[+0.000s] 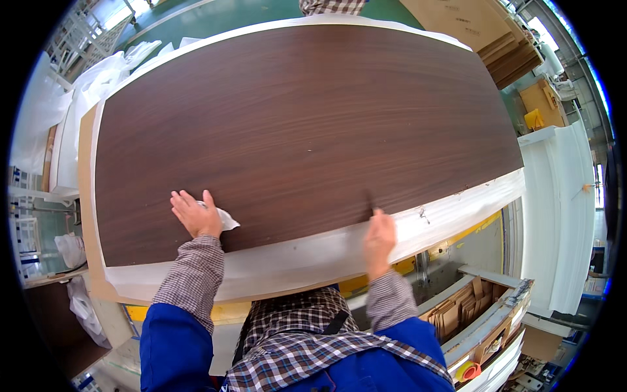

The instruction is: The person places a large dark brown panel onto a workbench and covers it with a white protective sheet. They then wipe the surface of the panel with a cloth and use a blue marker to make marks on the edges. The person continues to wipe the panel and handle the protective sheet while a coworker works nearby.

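Note:
A large dark-brown wood-grain panel [307,130] lies flat in front of me on white wrapping sheet [287,261]. Near the panel's front left, my left hand [197,215] rests flat with fingers stretched and thumb apart. A crumpled white cloth or paper [227,220] pokes out from under its palm. At the front edge, right of the middle, my right hand [379,243] is closed around a slim dark tool [369,199]. Its tip points away from me over the panel; motion blur hides its exact kind. A few pale specks dot the panel's surface.
Brown cardboard [88,196] borders the panel's left side. To the right stand a white-covered stack [562,222] and, nearer, a bin of cardboard pieces [467,307] with a tape roll [467,371]. Large cardboard sheets [457,26] lean behind. Part of another person's checked clothing [332,6] shows at the far edge.

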`<state>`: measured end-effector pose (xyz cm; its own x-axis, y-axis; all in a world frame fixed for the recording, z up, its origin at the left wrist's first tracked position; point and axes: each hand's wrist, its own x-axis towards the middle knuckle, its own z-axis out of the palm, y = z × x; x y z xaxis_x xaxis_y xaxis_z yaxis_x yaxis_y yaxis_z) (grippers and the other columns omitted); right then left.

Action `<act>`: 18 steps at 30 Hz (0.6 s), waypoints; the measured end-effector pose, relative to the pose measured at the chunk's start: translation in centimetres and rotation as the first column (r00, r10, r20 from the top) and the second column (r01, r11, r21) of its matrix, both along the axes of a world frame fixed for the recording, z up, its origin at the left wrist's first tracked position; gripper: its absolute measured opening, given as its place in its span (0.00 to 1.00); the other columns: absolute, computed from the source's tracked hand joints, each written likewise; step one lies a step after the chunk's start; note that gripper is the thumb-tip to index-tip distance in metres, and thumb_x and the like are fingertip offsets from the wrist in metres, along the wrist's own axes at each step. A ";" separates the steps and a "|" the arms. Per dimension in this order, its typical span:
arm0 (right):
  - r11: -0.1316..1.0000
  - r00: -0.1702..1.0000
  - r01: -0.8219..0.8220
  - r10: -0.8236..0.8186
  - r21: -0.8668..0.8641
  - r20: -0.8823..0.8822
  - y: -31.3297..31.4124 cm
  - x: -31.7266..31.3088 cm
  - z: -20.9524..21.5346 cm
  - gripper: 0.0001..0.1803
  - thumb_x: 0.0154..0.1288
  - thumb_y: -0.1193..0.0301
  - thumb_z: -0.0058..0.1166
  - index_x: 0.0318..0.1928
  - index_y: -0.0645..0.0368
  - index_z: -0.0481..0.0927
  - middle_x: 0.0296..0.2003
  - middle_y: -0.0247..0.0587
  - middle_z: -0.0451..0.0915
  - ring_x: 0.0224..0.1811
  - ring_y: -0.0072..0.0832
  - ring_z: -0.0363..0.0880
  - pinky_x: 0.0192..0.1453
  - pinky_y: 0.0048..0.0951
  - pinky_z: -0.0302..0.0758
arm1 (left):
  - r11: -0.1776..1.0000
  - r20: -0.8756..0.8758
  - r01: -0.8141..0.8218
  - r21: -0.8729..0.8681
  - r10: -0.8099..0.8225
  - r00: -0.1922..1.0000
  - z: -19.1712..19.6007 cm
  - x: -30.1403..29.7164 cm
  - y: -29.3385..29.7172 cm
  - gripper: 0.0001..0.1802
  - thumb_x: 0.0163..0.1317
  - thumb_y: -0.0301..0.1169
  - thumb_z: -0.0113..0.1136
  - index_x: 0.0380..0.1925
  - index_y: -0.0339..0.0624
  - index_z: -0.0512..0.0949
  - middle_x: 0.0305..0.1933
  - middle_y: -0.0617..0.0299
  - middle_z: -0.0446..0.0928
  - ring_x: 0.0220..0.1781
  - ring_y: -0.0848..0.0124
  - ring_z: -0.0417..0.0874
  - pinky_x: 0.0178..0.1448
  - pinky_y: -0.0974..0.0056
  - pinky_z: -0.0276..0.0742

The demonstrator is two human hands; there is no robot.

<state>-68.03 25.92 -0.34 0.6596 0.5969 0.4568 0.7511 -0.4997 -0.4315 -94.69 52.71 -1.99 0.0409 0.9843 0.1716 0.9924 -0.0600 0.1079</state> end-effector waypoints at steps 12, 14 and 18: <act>0.977 0.991 -0.024 0.052 0.210 -0.126 6.4 -13.4 1.1 0.08 0.62 0.73 0.51 0.39 0.62 0.78 0.34 0.43 0.77 0.37 0.34 0.76 0.40 0.32 0.74 | 0.894 -0.036 0.448 0.022 -0.447 0.894 0.1 -13.3 3.3 0.35 0.63 0.42 0.47 0.61 0.25 0.54 0.70 0.41 0.47 0.72 0.50 0.45 0.73 0.52 0.39; 0.958 0.950 0.259 -0.230 0.123 -0.211 3.7 -7.8 1.5 0.09 0.61 0.76 0.49 0.42 0.61 0.77 0.29 0.41 0.73 0.31 0.35 0.72 0.35 0.34 0.70 | 0.975 -0.121 0.208 -0.072 -0.216 0.969 0.1 -18.2 6.7 0.35 0.66 0.46 0.39 0.62 0.26 0.53 0.70 0.42 0.47 0.72 0.52 0.44 0.73 0.53 0.38; 0.971 0.973 0.230 -0.229 0.071 -0.016 2.7 -6.4 0.7 0.10 0.63 0.74 0.48 0.44 0.60 0.78 0.28 0.41 0.74 0.30 0.34 0.73 0.34 0.33 0.72 | 1.000 -0.060 -0.008 -0.014 0.007 0.998 -1.0 -23.0 10.7 0.36 0.67 0.48 0.35 0.63 0.27 0.52 0.69 0.41 0.47 0.72 0.51 0.46 0.73 0.52 0.39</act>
<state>-74.47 28.63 0.41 0.7787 0.3950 0.4875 0.6165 -0.6258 -0.4777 -117.69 63.42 -2.98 0.0436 0.9870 0.1550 0.9975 -0.0518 0.0488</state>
